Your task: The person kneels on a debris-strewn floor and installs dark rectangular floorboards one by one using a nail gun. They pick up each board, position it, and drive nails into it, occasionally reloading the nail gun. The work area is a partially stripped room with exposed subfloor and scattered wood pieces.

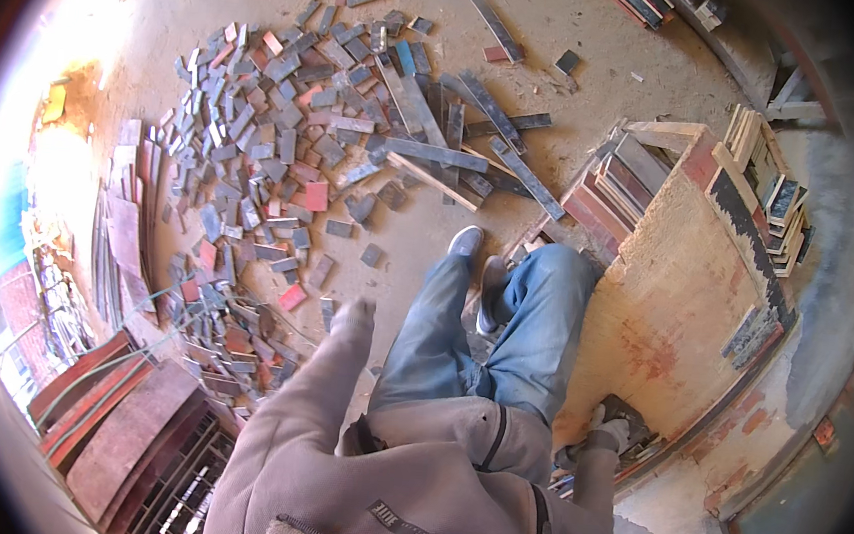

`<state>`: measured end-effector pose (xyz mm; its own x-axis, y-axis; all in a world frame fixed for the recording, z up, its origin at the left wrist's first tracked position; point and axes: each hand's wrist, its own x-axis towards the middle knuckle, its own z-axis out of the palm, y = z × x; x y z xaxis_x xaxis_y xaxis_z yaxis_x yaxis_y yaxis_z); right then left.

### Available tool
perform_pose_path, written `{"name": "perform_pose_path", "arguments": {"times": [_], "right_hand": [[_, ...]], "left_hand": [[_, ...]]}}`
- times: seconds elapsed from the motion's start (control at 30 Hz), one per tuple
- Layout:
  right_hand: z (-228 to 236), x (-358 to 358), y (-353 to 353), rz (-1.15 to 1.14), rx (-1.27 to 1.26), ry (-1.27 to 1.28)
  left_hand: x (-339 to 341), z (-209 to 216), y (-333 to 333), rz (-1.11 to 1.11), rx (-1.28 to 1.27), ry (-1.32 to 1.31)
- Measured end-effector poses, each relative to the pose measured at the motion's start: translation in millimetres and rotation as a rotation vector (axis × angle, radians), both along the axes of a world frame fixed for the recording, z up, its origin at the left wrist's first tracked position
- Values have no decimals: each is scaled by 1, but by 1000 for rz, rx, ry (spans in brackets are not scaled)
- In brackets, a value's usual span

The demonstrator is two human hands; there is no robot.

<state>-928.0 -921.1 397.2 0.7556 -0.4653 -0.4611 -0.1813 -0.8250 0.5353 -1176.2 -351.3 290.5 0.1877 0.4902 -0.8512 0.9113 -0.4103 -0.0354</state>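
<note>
My left hand [354, 314], in a grey glove, reaches out over the near right side of a pile of small board offcuts [286, 145]. It is blurred, and its fingers do not show clearly. My right hand [612, 429], also gloved, is at the near end of a worn wooden tabletop [653, 325] to my right. Its fingers are closed round a dark flat piece of board [628, 420], partly hidden under the hand. The offcuts are mostly dark grey, with some red ones among them.
Long dark strips [446, 155] lie across the pile's right side. Cut boards [624, 182] stand beside the table's far end, with stacked pieces [782, 220] at its far right. Curved reddish sheets [134, 425] lean at the lower left, near a green hose [103, 367].
</note>
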Motion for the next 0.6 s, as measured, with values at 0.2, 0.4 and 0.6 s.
{"name": "perform_pose_path", "arguments": {"times": [0.2,0.4,0.6], "right_hand": [[-19,14,4,-54,58,-3],[31,5,155,199,352,-567],[-35,-83,347,303,997,-622]], "left_hand": [[-85,67,42,-236,-198,161],[-67,46,139,-70,-93,31],[-31,-22,229,-349,-36,-203]]}}
